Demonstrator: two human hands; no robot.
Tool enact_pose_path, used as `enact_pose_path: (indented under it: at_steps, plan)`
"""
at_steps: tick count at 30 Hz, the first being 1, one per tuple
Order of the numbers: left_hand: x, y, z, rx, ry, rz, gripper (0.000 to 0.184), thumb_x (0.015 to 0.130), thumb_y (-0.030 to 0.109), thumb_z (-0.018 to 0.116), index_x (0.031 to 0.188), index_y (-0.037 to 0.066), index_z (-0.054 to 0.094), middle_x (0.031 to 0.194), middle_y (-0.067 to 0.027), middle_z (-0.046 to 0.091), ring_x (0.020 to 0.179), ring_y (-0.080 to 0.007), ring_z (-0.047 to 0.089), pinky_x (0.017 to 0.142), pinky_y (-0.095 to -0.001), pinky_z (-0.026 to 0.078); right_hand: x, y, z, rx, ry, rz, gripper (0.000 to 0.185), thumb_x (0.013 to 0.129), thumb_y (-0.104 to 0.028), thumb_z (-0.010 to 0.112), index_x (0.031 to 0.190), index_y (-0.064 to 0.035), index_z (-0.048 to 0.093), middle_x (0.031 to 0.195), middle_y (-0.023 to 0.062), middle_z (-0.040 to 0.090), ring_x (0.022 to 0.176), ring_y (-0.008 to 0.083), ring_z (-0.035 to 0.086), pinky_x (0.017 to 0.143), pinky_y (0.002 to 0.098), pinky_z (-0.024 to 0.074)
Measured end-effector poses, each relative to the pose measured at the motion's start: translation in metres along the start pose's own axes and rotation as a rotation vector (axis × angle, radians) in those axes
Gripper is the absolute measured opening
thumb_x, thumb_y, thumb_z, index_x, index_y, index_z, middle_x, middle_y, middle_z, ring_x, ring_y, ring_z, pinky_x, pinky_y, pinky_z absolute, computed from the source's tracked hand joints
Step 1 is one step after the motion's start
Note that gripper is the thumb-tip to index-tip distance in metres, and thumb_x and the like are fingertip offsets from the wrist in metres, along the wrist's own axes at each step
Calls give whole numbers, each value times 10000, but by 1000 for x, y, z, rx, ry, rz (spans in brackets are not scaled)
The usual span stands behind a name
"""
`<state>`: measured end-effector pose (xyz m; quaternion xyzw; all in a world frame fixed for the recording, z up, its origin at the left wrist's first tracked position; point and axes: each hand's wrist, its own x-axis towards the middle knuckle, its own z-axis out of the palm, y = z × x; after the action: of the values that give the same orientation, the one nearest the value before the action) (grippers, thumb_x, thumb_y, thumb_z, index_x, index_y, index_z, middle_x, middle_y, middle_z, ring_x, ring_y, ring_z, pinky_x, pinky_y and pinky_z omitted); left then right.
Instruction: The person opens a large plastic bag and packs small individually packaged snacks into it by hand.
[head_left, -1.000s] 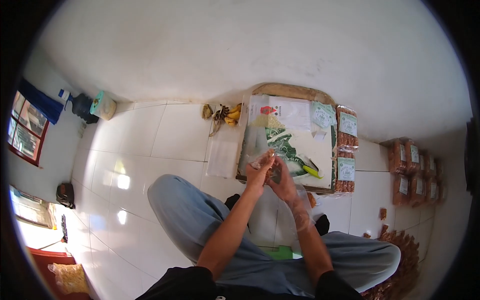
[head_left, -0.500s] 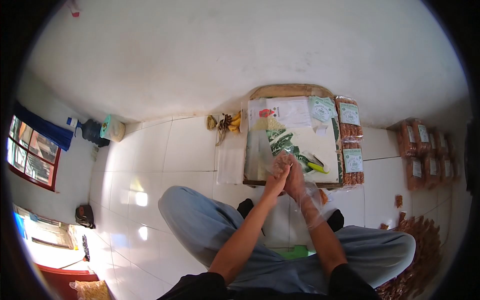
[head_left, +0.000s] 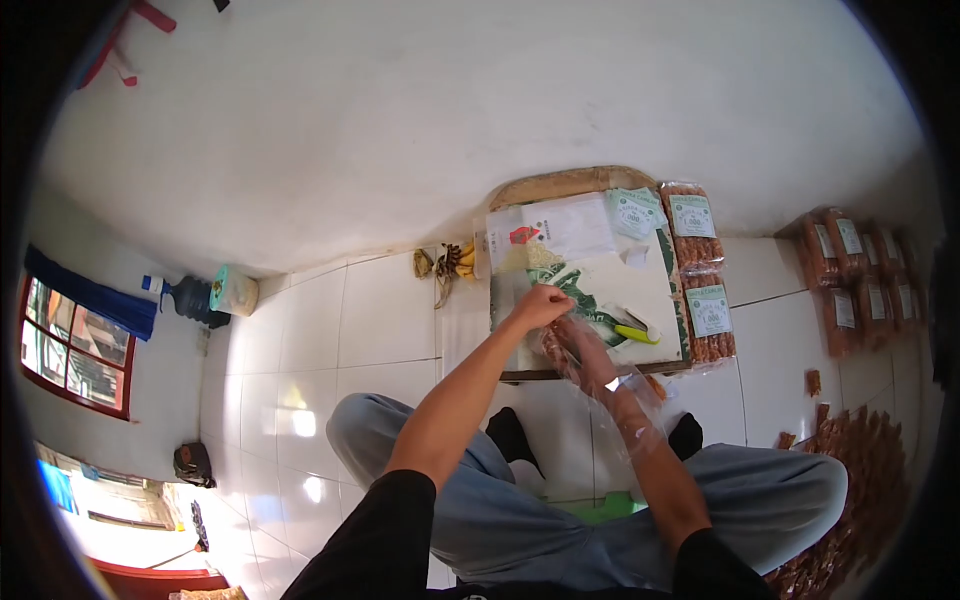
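Observation:
Over the low wooden table, my left hand point(head_left: 543, 305) is closed, pinching the end of a clear plastic bag point(head_left: 635, 415). My right hand point(head_left: 592, 362) sits inside this bag, which hangs loose round the forearm. Its fingers point away from me and are partly hidden by plastic and glare, so their grip is unclear. Right of the hands, a green-handled cutting tool point(head_left: 636, 334) lies on the table top point(head_left: 640, 290). Farther back are printed green-and-white labels point(head_left: 636, 212) and white plastic sheets or bags point(head_left: 580, 228) with a red mark.
Labelled packs of brown snacks point(head_left: 708, 312) stand against the table's right side; several more packs point(head_left: 865, 275) are by the wall. Small brown packets point(head_left: 850, 480) are heaped at lower right. Bananas point(head_left: 464, 262) lie left of the table. My bent legs point(head_left: 400, 430) flank the near side.
My hands were together at the bag; now my left hand has moved slightly up and left of the right, pinching the bag's end. The camera view has shifted slightly.

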<state>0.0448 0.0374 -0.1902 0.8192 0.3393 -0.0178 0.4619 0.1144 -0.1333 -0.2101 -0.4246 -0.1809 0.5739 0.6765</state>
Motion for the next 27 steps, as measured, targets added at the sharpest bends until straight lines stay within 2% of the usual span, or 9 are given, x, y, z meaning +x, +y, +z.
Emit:
enact_pose_path:
  at_steps: [2,4,13,17,18,20,23,24,27]
  plan:
    - [3,6,0,61,109,-8,405,830,400,686,1000,32,687,836,-122,698,789,-218,667,702,-357,505,-5,-9,-1,241,20,219,466,846,-52,597,1298,-11,488,1268,159,546,1153,292,539,1002,365,423]
    - [-2,14,2,120,219,-24,378,826,382,695,946,24,690,813,-120,693,766,-223,662,690,-356,502,-13,-1,-16,-1147,-185,-832,546,814,11,592,1340,-1,444,1329,216,482,1238,388,465,1060,401,370]
    - [-22,4,8,-11,447,27,350,863,403,635,917,58,664,835,-117,693,818,-295,668,732,-401,517,-16,-9,-16,-1029,-268,-650,681,764,57,676,1382,-34,405,1414,188,421,1347,379,365,1079,408,370]
    - [-54,-17,-17,136,331,121,408,835,373,670,1110,79,602,959,-134,661,901,-294,649,782,-401,516,-16,-17,-10,-1105,-171,-725,698,758,67,690,1384,-39,402,1384,166,460,1342,325,392,1011,356,441]
    - [-65,-19,-24,151,203,178,495,820,355,687,1228,104,560,1055,-145,638,966,-301,634,809,-402,515,-15,-23,-5,-606,-153,-232,710,750,55,708,1383,-40,402,1379,160,467,1334,322,404,998,357,453]
    - [-93,-9,-34,258,107,255,601,802,332,703,1319,135,468,1152,-153,584,1031,-308,607,831,-403,511,-22,-36,7,-93,-127,243,722,742,43,725,1382,-40,402,1373,154,474,1325,319,416,985,357,464]
    - [-114,4,-35,448,-24,349,763,792,291,719,1437,174,328,1324,-142,481,1135,-322,558,887,-402,498,-33,-35,10,-335,-124,129,696,761,-33,745,1374,-49,416,1366,171,473,1281,357,461,1010,386,445]
    - [-116,6,-33,531,-60,367,802,800,272,718,1465,182,280,1400,-124,432,1173,-330,537,921,-400,488,-29,-16,-5,-805,-146,-279,682,760,-81,761,1361,-52,439,1377,186,461,1260,371,479,1013,389,442]
    - [-112,-4,-23,523,-44,410,785,797,268,725,1452,172,303,1359,-133,475,1155,-340,545,923,-420,490,-32,-4,-11,-1220,-126,-734,656,745,-170,792,1319,-57,497,1403,216,430,1247,389,488,1017,392,439]
